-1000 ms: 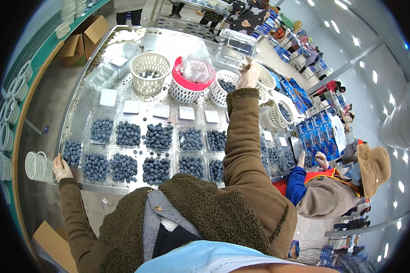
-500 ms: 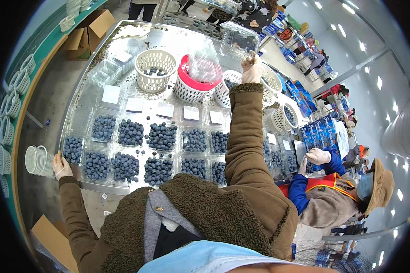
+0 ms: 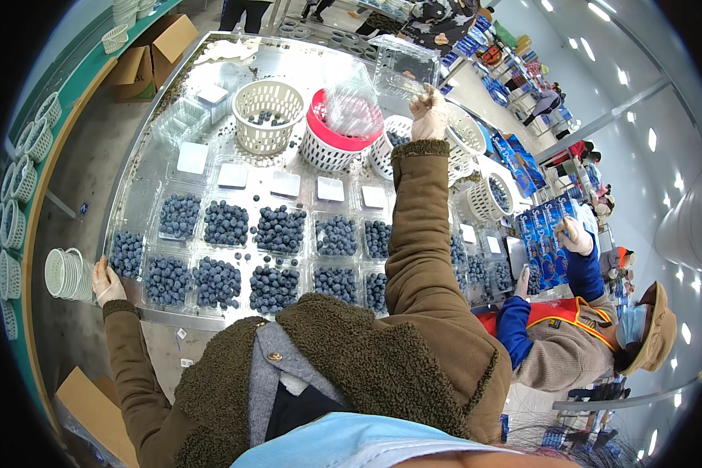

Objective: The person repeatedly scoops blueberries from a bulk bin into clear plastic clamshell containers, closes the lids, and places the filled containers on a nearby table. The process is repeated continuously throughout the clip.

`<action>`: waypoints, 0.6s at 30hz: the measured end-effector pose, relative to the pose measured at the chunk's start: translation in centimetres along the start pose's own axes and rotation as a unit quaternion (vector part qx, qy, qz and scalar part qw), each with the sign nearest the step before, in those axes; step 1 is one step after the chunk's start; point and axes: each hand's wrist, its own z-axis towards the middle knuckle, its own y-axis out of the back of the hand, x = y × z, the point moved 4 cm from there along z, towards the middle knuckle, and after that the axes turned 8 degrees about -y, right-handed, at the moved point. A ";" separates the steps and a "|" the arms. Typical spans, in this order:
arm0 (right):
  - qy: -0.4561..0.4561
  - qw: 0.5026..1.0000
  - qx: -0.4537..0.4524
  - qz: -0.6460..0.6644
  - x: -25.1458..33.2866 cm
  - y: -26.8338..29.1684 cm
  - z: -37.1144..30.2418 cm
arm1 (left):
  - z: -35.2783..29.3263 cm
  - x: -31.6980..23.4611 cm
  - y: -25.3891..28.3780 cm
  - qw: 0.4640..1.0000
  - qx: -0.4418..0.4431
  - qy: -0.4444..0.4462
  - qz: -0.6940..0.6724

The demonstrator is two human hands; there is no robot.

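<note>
My gloved right hand (image 3: 429,117) is stretched out over the far side of the table, its fingers closed on the edge of a clear plastic clamshell (image 3: 404,66) that stands tilted with its lid up. My gloved left hand (image 3: 108,284) rests at the table's left edge, fingers apart, beside a clamshell of blueberries (image 3: 125,255). Two rows of clamshells filled with blueberries (image 3: 274,289) lie in front of me, the far row's lids folded back with white pads (image 3: 285,184) in them. My right sleeve covers part of these rows.
Slotted baskets, one pale (image 3: 268,117) and one with a pink rim (image 3: 342,129), stand behind the rows. Stacked white baskets (image 3: 66,274) sit off the table's left edge. A co-worker (image 3: 569,335) stands at right near blue cartons (image 3: 544,234). An open cardboard box (image 3: 152,58) lies far left.
The clamshell at my right hand has shifted slightly away and to the left with its lid more upright. The co-worker's one hand has risen toward the blue cartons. My left hand stays put.
</note>
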 end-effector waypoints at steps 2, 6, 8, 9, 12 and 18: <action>0.000 1.000 0.000 -0.002 0.0 -0.1 0.0 | 0.0 0.0 0.0 1.000 -0.001 0.000 -0.004; -0.006 1.000 0.007 0.015 -0.1 -0.2 0.0 | 0.0 0.1 0.0 1.000 0.005 0.003 -0.002; -0.005 1.000 0.003 0.012 -0.1 -0.2 -0.1 | 0.0 0.1 0.1 1.000 0.004 0.001 -0.009; -0.004 1.000 0.001 0.012 -0.1 -0.2 -0.1 | 0.0 0.1 0.1 1.000 0.009 0.003 0.001; 0.002 1.000 0.001 0.006 -0.1 -0.1 0.0 | 0.1 -0.1 0.2 1.000 0.010 0.007 0.005; -0.010 1.000 0.005 0.022 -0.3 0.1 0.4 | 0.1 -0.1 0.2 0.999 0.023 0.030 0.015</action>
